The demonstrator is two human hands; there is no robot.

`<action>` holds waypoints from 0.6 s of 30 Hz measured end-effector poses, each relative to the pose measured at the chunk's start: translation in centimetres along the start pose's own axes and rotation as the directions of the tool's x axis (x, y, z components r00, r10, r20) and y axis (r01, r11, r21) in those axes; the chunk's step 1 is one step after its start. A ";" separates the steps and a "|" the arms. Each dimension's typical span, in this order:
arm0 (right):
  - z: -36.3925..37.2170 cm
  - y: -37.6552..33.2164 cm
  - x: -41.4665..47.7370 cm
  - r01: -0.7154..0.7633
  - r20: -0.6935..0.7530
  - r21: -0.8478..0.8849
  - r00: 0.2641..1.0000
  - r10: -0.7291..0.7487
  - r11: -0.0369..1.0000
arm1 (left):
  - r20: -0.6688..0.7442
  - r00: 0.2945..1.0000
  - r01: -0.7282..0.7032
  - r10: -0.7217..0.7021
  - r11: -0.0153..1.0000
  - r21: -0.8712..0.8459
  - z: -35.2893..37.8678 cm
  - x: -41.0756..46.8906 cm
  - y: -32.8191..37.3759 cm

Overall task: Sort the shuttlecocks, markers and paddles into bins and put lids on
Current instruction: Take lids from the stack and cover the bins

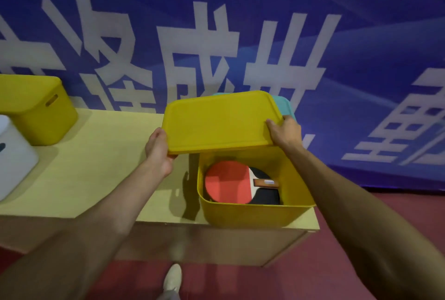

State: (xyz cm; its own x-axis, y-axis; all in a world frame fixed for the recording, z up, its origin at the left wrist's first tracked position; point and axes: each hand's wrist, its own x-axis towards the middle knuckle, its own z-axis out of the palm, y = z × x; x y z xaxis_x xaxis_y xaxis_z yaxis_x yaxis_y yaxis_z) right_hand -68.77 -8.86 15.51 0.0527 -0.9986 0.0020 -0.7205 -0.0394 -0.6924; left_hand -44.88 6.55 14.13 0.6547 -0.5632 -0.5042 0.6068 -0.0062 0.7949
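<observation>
A yellow lid hovers tilted above the far part of an open yellow bin at the table's right end. My left hand grips the lid's near left corner, and my right hand grips its near right corner. Inside the bin lie paddles: a red-faced paddle on top of a black-faced paddle, with a wooden handle across them. The lid hides the bin's far rim.
A second yellow bin with its lid on stands at the back left, beside a white bin at the left edge. Something teal peeks out behind the held lid. The pale wooden table ends just right of the open bin. Blue banner wall behind.
</observation>
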 end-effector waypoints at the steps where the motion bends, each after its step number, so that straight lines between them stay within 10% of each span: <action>1: -0.7 1.2 -0.7 -0.027 -0.006 0.010 1.000 0.027 1.000 | -0.007 1.000 -0.030 0.030 0.998 0.062 0.4 -1.0 -0.9; 7: -4.2 7.2 -4.4 -0.132 -0.075 0.105 0.987 0.140 0.986 | 0.129 0.964 -0.264 0.233 0.778 0.570 0.6 -3.5 -6.5; 18: -4.0 12.9 -8.2 -0.136 -0.010 0.036 0.991 0.137 0.990 | 0.093 0.911 -0.323 0.401 0.557 0.765 0.7 -5.3 -12.5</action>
State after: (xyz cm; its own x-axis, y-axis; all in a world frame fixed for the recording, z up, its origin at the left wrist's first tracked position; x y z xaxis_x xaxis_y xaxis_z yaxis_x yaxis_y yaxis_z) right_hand -81.24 -1.33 9.45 -0.0537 -0.9949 -0.0852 -0.6956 0.0985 -0.7116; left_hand -56.28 8.99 7.07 0.7977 -0.5930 -0.1094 -0.2188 -0.4538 0.8638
